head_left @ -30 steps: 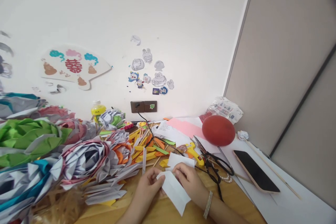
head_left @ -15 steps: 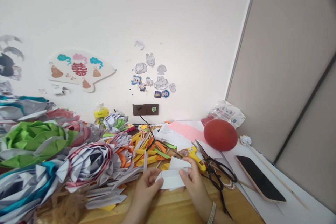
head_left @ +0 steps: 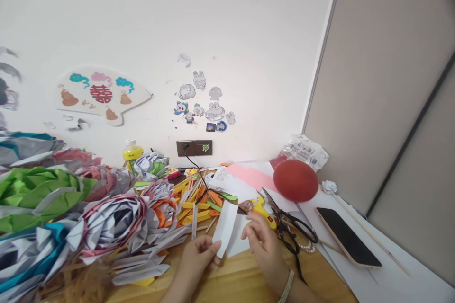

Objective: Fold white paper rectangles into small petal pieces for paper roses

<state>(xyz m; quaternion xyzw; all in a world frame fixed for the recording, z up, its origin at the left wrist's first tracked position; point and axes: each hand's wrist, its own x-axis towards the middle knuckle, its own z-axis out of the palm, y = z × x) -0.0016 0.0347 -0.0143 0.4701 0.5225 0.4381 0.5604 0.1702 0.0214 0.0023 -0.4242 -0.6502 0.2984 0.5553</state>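
Note:
A narrow strip of white paper (head_left: 226,227), creased along its length, stands tilted upward over the table. My left hand (head_left: 197,258) pinches its lower end between thumb and fingers. My right hand (head_left: 263,247) is off the strip, its fingers loosely curled and apart, with nothing visible in them. Under and beside the strip, between both hands, lies another piece of white paper (head_left: 240,239). Just beyond my right hand are a yellow glue gun (head_left: 263,212) and black-handled scissors (head_left: 289,229).
Large folded-paper flowers (head_left: 113,220) crowd the left side, with folded paper strips (head_left: 142,265) in front. Orange and yellow folded pieces (head_left: 194,206) lie at the back centre. On the right are a red oval object (head_left: 295,180), a phone (head_left: 348,236) and a thin stick (head_left: 373,234).
The paper has gone from lying crosswise in both hands to an upright slant in my left hand alone. My right hand has let go and moved slightly right. The view has shifted a little.

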